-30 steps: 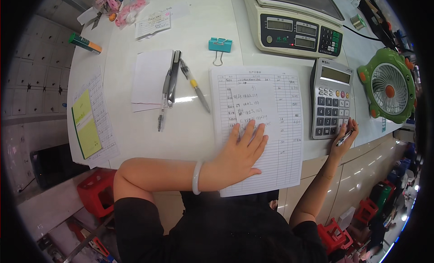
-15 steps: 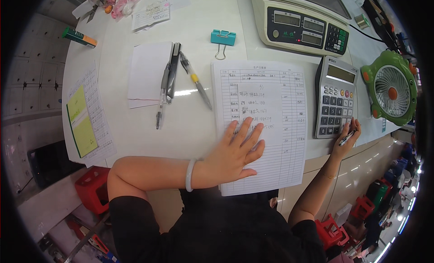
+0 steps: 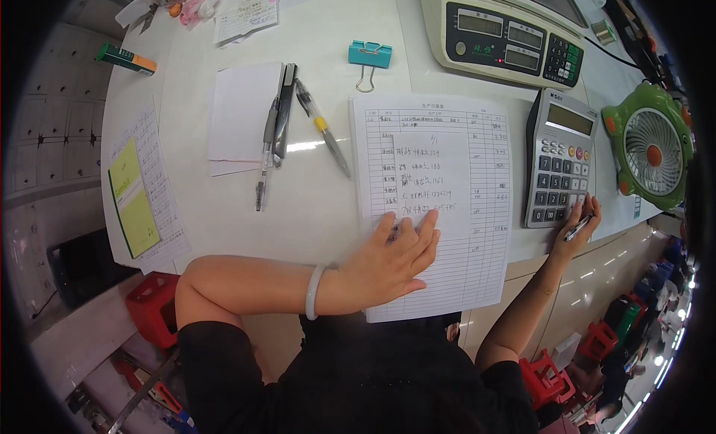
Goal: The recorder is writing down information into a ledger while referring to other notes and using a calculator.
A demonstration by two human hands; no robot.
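Note:
A thick stack of ruled form sheets point(image 3: 481, 281) lies in front of me, with a small white handwritten slip point(image 3: 436, 165) on top. My left hand point(image 3: 389, 264) rests palm down on the sheets. Its fingers are apart, bent a little, with the tips at the slip's lower edge. To the right stands a grey desktop calculator point(image 3: 553, 147) with dark and white keys. My right hand point(image 3: 589, 217) is at the calculator's lower right keys, fingertips touching or just over them. A pen point(image 3: 577, 228) is held slantwise in that same hand.
Left of the stack lie two pens point(image 3: 326, 135), a black slim bar point(image 3: 284, 120) and blank paper point(image 3: 237, 113). A teal binder clip point(image 3: 370, 55) and a digital scale point(image 3: 507, 42) are beyond. A green fan point(image 3: 647, 154) stands right; a yellow-green booklet point(image 3: 134, 199) lies far left.
My left fingers have drawn back and bent slightly, baring more of the slip's lowest written line. My right hand stays at the calculator's lower keys with the pen. The view has shifted slightly.

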